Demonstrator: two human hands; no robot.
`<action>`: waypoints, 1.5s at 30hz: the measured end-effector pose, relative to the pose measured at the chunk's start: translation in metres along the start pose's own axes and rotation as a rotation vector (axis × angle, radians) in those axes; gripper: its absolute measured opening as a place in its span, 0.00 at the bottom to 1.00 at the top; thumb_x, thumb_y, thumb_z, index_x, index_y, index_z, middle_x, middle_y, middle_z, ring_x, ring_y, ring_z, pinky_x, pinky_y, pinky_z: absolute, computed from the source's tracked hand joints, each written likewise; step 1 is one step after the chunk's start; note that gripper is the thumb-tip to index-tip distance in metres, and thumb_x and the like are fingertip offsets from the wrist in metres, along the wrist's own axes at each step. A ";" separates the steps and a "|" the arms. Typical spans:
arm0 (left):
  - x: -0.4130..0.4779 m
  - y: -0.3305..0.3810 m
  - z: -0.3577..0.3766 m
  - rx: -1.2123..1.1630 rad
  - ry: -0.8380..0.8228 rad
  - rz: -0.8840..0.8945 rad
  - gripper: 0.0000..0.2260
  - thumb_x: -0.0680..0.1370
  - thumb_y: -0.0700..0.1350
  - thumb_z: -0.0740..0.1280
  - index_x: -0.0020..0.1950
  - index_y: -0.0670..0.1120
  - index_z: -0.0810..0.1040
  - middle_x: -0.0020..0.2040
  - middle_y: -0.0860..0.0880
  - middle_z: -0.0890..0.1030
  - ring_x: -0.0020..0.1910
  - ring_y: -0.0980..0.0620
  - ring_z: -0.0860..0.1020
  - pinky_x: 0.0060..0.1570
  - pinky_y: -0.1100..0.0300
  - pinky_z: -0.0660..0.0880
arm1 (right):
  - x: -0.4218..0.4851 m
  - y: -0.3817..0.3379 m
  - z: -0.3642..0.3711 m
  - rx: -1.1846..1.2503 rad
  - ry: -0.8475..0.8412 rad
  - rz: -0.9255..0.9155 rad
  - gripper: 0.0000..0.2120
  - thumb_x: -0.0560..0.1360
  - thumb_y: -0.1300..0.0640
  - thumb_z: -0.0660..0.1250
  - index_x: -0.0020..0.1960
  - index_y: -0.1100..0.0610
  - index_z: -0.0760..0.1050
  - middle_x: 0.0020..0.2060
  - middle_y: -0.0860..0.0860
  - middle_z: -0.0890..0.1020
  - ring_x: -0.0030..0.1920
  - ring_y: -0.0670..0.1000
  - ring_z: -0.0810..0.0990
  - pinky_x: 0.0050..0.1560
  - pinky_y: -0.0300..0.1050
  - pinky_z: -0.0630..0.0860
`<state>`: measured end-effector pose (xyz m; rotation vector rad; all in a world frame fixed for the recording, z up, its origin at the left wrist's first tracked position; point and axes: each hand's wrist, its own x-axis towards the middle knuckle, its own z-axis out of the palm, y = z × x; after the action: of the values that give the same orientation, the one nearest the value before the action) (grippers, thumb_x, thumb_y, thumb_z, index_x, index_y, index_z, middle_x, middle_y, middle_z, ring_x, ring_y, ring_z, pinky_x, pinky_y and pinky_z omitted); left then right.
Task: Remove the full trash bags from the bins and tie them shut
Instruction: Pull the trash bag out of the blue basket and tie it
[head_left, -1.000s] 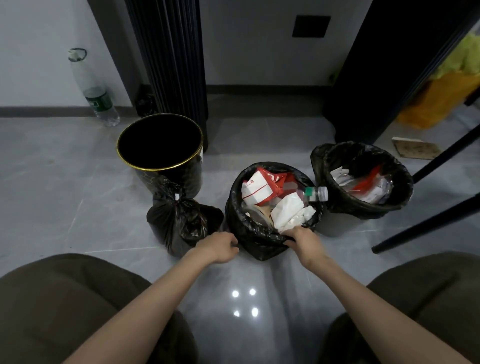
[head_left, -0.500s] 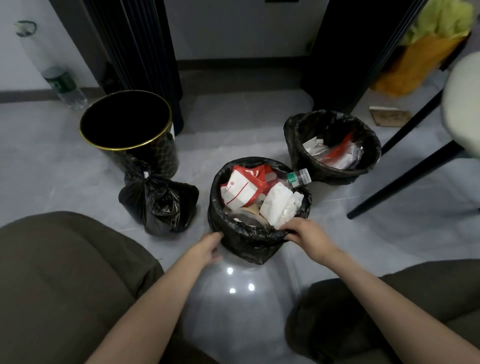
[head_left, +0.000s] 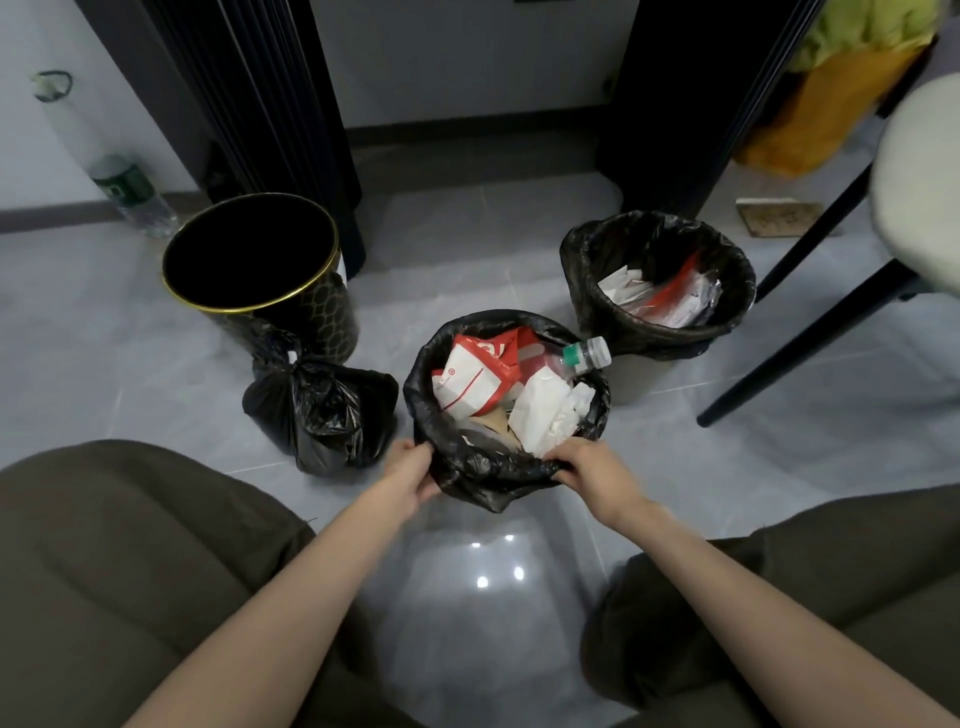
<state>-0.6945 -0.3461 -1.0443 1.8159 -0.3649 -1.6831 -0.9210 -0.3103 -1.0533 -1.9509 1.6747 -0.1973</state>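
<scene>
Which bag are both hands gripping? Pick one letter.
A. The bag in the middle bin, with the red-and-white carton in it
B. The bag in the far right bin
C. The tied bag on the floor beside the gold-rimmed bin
A: the left hand and right hand both grip the near rim of the middle bag, the one that holds the red-and-white carton.
</scene>
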 end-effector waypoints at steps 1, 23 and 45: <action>-0.004 0.001 -0.001 0.001 0.004 0.003 0.08 0.80 0.37 0.59 0.42 0.45 0.66 0.38 0.45 0.75 0.35 0.51 0.76 0.22 0.61 0.77 | 0.000 -0.001 0.002 -0.007 0.000 0.006 0.10 0.74 0.63 0.66 0.54 0.56 0.80 0.51 0.53 0.81 0.54 0.55 0.78 0.53 0.44 0.71; -0.061 0.009 0.007 -0.162 -0.192 -0.112 0.15 0.81 0.35 0.55 0.67 0.35 0.68 0.64 0.38 0.75 0.30 0.50 0.82 0.55 0.56 0.75 | -0.019 -0.066 0.021 1.918 -0.208 0.877 0.10 0.80 0.59 0.54 0.50 0.61 0.71 0.38 0.59 0.84 0.49 0.56 0.80 0.42 0.55 0.81; -0.024 0.034 -0.007 -0.247 -0.237 0.027 0.09 0.81 0.44 0.59 0.41 0.50 0.69 0.22 0.54 0.75 0.16 0.59 0.65 0.18 0.69 0.63 | -0.015 -0.068 -0.073 1.708 0.670 0.649 0.13 0.78 0.62 0.50 0.37 0.55 0.65 0.34 0.52 0.71 0.37 0.48 0.72 0.42 0.41 0.74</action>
<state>-0.6840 -0.3560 -1.0047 1.4336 -0.2658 -1.8406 -0.8984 -0.3147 -0.9553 -0.0349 1.3797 -1.4928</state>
